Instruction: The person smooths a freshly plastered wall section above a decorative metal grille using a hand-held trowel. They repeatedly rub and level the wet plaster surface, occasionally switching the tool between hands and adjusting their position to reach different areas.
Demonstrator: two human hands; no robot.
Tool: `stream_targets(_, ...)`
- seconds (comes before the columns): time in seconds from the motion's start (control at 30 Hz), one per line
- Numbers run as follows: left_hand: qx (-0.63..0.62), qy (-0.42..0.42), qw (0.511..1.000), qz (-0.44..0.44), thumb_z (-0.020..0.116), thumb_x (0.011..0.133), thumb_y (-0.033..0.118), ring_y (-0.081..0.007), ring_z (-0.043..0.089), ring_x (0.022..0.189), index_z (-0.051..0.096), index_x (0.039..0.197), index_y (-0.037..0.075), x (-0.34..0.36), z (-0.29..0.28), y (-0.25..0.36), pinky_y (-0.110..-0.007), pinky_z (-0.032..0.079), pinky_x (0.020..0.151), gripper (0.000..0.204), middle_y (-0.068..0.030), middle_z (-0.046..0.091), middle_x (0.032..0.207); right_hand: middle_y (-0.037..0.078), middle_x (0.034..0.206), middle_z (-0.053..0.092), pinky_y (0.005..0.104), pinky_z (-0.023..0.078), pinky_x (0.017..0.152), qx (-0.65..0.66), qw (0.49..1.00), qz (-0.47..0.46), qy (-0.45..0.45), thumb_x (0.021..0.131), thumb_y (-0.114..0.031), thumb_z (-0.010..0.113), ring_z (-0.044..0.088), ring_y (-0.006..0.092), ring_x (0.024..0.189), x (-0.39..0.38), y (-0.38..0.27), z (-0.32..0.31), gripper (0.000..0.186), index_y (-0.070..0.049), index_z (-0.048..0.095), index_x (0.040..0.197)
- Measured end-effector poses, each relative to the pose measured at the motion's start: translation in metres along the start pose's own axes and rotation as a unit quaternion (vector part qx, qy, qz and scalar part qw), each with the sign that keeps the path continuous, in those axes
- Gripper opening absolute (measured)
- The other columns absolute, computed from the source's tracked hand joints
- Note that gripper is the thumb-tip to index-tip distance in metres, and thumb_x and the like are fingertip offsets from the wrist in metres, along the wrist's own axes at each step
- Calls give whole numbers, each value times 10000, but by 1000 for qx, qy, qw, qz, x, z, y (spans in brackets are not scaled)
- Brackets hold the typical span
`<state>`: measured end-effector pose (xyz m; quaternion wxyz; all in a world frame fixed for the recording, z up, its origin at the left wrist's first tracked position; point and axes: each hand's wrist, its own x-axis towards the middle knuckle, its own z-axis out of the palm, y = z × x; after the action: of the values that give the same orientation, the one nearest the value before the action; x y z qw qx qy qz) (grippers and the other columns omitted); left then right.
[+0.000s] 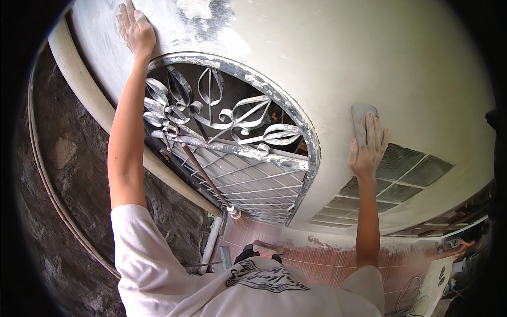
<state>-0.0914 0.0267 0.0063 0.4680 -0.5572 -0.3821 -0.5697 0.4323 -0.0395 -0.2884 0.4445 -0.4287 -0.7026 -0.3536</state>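
Observation:
My left hand (136, 30) lies on the pale wall (311, 47) at the upper left, above the arched opening, its fingers stretched out and dusted white. Nothing shows in it. At the right, my right hand (368, 150) presses a folded grey sheet of sandpaper (360, 120) flat against the wall, fingers laid over it. Between my arms is an arched metal gate (232, 127) with scrolled bars and flaking white paint over dark metal. A bare grey and white patch (203, 21) marks the wall above the arch.
A long-handled brush (233, 211) leans against the gate. Below my right hand a window of small glass panes (398, 174) is set in the wall. Reddish dusty tiles (317, 261) cover the floor. Rough dark ground (68, 153) lies left, behind a pale curved pipe (87, 76). Cables (409, 296) lie lower right.

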Motion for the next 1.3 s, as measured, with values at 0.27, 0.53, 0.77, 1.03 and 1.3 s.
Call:
stream_targets(0.27,15,-9,1000,-16,182,1047,487,-428,151,1520,257,1557,-34,-15,7,34,-513,117,1246,733,-247,190,1635,83,1488,540,533,212,1194,-24,991,-71,112,1013,-300,467,441,287,1413,12,45,14,421,-60,602,1332)
stream_targets(0.53,24,-33,999,-15,198,1050,438,-417,127,1527,235,1563,-35,-22,25,79,-504,103,1247,698,-244,161,1643,0,1428,606,520,216,1179,4,991,-39,131,1033,-356,410,475,209,1391,3,52,17,426,-191,615,1368)
stream_targets(0.77,25,-59,998,-11,212,1052,395,-408,106,1533,215,1568,-35,-32,37,105,-496,90,1248,672,-242,135,1650,51,1353,659,488,277,1141,46,987,-32,152,1044,-350,373,520,239,1353,1,54,10,443,-147,630,1343)
stream_targets(1.03,22,-74,997,5,228,1055,346,-397,83,1540,193,1574,-35,-31,35,115,-486,76,1249,645,-239,106,1658,109,1290,689,477,305,1141,68,986,-19,152,1048,-334,359,556,286,1317,-3,54,4,487,-25,675,1252)
stream_targets(1.3,15,-82,997,3,244,1057,297,-387,59,1546,172,1579,-36,-36,32,118,-477,62,1251,624,-237,77,1666,105,1320,673,490,306,1136,53,990,-19,131,1053,-333,346,558,300,1310,-4,53,2,496,-24,676,1257)
